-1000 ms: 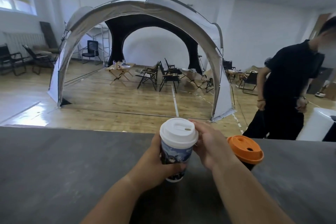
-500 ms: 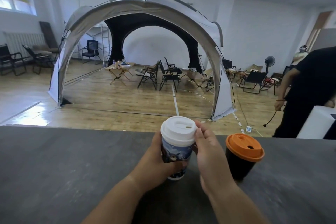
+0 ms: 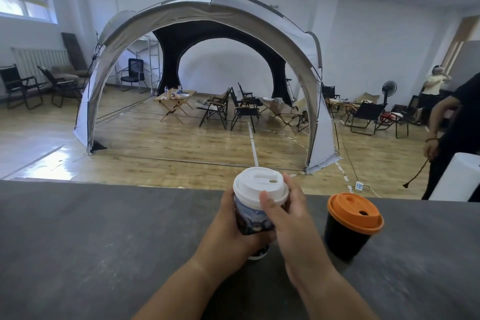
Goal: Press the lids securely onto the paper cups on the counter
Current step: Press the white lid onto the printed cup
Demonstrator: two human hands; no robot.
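Observation:
A paper cup [image 3: 253,221] with a blue printed picture stands on the dark grey counter [image 3: 91,241], capped by a white lid [image 3: 259,187]. My left hand [image 3: 228,231] grips the cup's body from the left. My right hand [image 3: 288,218] holds the lid's right rim, thumb on the near edge and fingers curled round the far side. To the right stands a black paper cup [image 3: 345,239] with an orange lid [image 3: 354,212] on it, untouched by either hand.
A white box [image 3: 457,179] sits at the counter's far right corner. A person in black [image 3: 457,135] stands beyond it holding a cord. Past the counter edge lie a wooden floor, a domed tent [image 3: 207,18] and folding chairs.
My right hand has closed round the white lid's rim, thumb now on its near edge. The person in black has shifted further right, towards the frame edge.

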